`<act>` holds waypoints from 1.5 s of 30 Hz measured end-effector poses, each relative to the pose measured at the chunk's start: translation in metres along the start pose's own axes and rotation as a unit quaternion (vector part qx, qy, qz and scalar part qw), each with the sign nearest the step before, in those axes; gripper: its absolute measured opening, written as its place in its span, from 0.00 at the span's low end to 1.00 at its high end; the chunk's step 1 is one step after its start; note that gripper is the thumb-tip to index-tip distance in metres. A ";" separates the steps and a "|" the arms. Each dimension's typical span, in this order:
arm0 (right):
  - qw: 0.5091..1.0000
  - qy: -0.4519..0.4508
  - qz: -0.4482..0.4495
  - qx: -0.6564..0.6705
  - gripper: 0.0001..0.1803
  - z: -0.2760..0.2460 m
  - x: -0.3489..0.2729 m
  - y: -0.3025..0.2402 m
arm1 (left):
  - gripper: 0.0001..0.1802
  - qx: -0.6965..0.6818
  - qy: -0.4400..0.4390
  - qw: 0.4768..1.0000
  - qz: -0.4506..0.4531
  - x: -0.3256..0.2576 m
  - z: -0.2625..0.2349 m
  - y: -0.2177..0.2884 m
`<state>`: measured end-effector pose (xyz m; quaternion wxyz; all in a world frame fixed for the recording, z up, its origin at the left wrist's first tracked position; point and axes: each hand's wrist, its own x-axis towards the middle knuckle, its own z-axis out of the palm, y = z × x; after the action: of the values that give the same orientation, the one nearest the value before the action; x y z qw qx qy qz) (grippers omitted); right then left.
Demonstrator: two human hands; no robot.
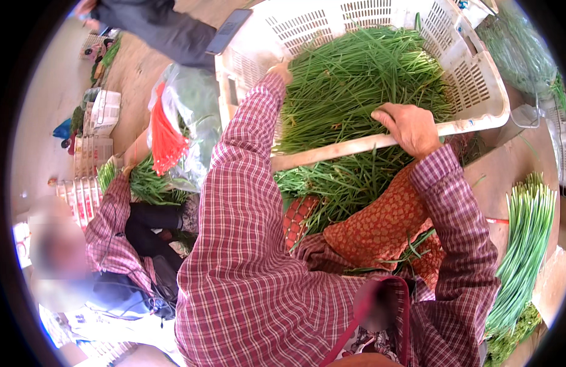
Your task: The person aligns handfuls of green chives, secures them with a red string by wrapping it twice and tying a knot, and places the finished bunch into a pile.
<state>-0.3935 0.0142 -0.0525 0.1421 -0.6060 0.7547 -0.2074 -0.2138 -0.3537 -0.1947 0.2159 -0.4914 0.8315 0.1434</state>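
A white plastic crate [488,79] stands before me, heaped with long green garlic chives [362,79]. My right hand [411,127] is closed over its near rim, with the thumb and fingers over the inner side. At the crate's left end, my left hand [283,72] reaches in beside the chives. Its fingers are largely hidden, so whether it grips the crate wall or some chives does not show. More loose chives [338,183] lie below the near rim, on and around the orange patterned cloth [374,226] over my lap.
A phone [229,30] rests at the crate's far left corner. Red ties [166,137] hang by a clear plastic bag [197,110]. A tied bundle of chives [524,244] lies at the right. Another person [118,226] sits at the left, handling greens; a dark sleeve [154,30] shows at the top.
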 end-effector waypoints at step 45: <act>0.997 0.072 -0.001 0.024 0.19 -0.006 -0.004 -0.011 | 0.20 0.226 0.039 0.973 -0.039 -0.040 -0.106 0.034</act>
<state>-0.3857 0.0172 -0.0423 0.1015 -0.5865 0.7574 -0.2686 -0.2497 -0.3557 -0.0820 0.2940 -0.4673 0.8303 -0.0761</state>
